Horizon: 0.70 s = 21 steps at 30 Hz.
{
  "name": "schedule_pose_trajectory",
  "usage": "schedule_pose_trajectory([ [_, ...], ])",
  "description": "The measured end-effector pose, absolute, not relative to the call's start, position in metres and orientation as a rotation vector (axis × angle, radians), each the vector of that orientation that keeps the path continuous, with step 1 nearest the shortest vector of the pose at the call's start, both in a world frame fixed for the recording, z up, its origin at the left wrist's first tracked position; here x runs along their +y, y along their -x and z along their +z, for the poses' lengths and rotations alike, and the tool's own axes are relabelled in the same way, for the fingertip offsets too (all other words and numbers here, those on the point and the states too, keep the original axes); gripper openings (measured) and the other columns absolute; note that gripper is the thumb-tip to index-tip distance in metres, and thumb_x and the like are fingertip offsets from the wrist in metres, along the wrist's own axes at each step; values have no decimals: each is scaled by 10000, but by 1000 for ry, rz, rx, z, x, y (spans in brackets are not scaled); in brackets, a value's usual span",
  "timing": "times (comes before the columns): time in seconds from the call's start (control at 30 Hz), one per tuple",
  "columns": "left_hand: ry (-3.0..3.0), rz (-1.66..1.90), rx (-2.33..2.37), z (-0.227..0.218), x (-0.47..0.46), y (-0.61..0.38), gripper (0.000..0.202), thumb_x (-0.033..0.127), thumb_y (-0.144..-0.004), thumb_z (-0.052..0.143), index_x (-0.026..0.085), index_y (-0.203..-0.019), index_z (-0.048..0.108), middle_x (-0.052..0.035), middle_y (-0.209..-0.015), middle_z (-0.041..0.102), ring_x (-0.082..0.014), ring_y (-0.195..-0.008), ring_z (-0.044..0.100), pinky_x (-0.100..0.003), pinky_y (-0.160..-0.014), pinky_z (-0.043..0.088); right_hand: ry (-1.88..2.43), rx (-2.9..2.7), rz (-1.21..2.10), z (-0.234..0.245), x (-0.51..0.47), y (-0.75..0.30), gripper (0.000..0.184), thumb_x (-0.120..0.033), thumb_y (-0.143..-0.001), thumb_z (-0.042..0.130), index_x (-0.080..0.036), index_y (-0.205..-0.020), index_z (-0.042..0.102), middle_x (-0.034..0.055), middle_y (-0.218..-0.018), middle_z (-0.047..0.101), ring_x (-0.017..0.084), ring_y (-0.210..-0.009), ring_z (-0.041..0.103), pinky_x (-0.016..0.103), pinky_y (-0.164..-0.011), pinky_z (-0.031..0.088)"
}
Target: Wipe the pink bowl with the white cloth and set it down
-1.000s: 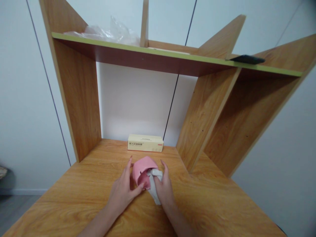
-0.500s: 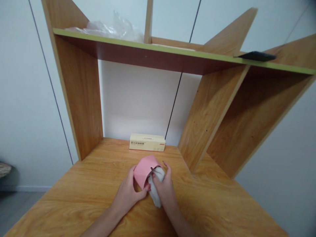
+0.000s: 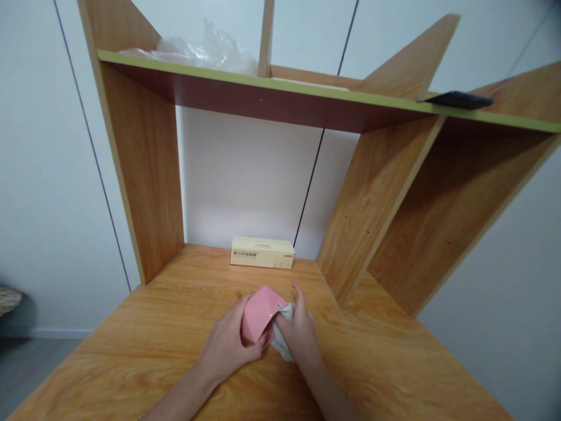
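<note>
A pink faceted bowl (image 3: 262,310) is tipped on its side above the desk, its opening facing right and toward me. My left hand (image 3: 230,339) grips it from the left, thumb at the near rim and fingers around the outside. A pale grey cloth (image 3: 283,339) is bunched in my right hand (image 3: 300,333), partly pushed against the bowl's rim and into its opening. The right thumb presses on the cloth while the index finger sticks up. The bowl's inside is mostly hidden from me.
A cream cardboard box (image 3: 262,253) with printed lettering lies at the back of the wooden desk (image 3: 175,327). Upright wooden panels (image 3: 363,210) stand on both sides. Overhead runs a shelf (image 3: 263,85) with a clear plastic bag (image 3: 205,52) and a dark flat object (image 3: 460,100).
The bowl has turned in my left hand, so its opening is less visible. My right hand has shifted slightly right with the cloth, and less of the cloth shows.
</note>
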<state>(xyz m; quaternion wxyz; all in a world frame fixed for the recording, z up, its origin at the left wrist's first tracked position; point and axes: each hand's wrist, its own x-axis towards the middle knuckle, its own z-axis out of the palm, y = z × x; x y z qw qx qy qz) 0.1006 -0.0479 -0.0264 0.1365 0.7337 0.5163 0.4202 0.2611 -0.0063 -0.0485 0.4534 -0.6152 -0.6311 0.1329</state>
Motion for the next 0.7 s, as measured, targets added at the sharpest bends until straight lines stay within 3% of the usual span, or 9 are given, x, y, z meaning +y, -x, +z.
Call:
schedule_pose_trajectory([
  [0.13, -2135, 1153, 1490, -32, -45, -97, 689, 378, -670, 584, 173, -1275, 326, -121, -1249, 489, -267, -1098, 493, -366, -906, 407, 1466, -1573, 494, -55, -4, -262, 617, -236, -688, 493, -189, -1284, 341, 37, -815, 637, 196, -677, 589, 296, -635, 438],
  [0.27, -1949, 1192, 1469, -43, -39, -94, 758, 395, -720, 556, 162, -1340, 188, -151, -1288, 432, -265, -1128, 463, -406, -925, 382, 1347, -1462, 618, -55, -6, -259, 620, -234, -718, 454, -174, -1311, 284, 63, -954, 627, 190, -805, 597, 287, -717, 444],
  [0.43, -1856, 1278, 1276, -50, -36, -101, 921, 379, -664, 642, 157, -1357, 77, -165, -1375, 283, -267, -1247, 301, -410, -1016, 268, 1200, -1322, 793, -51, -9, -253, 593, -250, -738, 443, -182, -1303, 272, 69, -1048, 601, 173, -897, 586, 275, -776, 444],
  [0.57, -1826, 1336, 1243, -46, -39, -104, 820, 317, -704, 611, 171, -1345, 121, -155, -1319, 371, -254, -1177, 406, -396, -983, 322, 1165, -1324, 808, -53, -7, -251, 596, -248, -710, 478, -183, -1277, 304, 80, -1082, 582, 176, -898, 586, 279, -774, 447],
  [0.7, -1883, 1346, 1296, -42, -39, -100, 807, 302, -680, 628, 181, -1339, 178, -141, -1287, 421, -255, -1130, 454, -387, -951, 359, 1337, -1382, 650, -52, -6, -252, 607, -245, -678, 510, -178, -1257, 342, 56, -928, 627, 177, -754, 604, 275, -684, 456],
])
